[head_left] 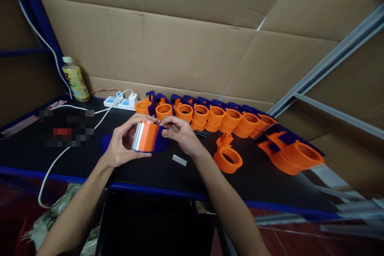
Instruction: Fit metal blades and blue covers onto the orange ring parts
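Observation:
My left hand [118, 144] is wrapped around an orange and dark blue tape dispenser [147, 138], thumb below and fingers above. A strip of metal with a toothed edge runs along the dispenser's left side. At its right side my right hand [181, 134] has its fingers bent and closed on the blue part; whether a small piece is between the fingertips I cannot tell. A short pale grey strip [179, 160] lies on the black table below my right hand. Right of my right forearm rests a loose orange ring with a short arm [229, 160].
Orange and blue dispensers [216, 116] stand in a row along the cardboard wall [195, 56], more stacked at the right [300, 156]. A white power strip [121, 102] with cables and a yellow-labelled bottle [76, 82] are at the back left. The table's blue front edge [156, 190] is near me.

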A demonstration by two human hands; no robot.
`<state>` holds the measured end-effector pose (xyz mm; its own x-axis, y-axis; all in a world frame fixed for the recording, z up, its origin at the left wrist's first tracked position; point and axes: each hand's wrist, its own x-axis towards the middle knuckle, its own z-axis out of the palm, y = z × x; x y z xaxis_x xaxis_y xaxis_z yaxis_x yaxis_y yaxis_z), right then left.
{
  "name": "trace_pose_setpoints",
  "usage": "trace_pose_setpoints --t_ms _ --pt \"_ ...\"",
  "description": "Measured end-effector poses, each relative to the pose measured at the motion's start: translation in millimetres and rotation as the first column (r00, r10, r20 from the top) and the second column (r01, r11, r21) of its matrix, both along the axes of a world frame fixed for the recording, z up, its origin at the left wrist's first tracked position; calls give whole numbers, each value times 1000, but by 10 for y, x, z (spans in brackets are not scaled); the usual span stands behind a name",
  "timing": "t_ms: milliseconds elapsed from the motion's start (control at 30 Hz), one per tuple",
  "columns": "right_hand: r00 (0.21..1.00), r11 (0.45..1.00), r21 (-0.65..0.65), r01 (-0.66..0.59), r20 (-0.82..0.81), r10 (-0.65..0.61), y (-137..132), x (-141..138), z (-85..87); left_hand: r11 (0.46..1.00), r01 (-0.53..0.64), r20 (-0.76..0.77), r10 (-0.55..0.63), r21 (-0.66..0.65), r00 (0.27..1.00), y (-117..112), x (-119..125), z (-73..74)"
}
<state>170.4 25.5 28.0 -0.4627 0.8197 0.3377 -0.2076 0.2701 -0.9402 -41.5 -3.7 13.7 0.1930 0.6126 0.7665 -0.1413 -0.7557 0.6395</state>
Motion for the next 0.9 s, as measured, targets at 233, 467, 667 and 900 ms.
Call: trace_pose_setpoints --t_ms 233,467,667,900 --pt "1000 1000 21 -7 -28 8 15 -21 -36 996 34 -24 -36 -79 999 -27 -42 6" --pt "870 740 589 323 124 -478 -129 -26 5 958 -70 269 148 -278 952 17 165 -82" --pt "659 393 878 274 126 -741 -568 192 -99 846 164 463 107 -508 880 -70 353 -52" --pt "415 254 904 343 97 -905 -993 917 70 725 397 345 -231 -563 910 -233 489 -35"
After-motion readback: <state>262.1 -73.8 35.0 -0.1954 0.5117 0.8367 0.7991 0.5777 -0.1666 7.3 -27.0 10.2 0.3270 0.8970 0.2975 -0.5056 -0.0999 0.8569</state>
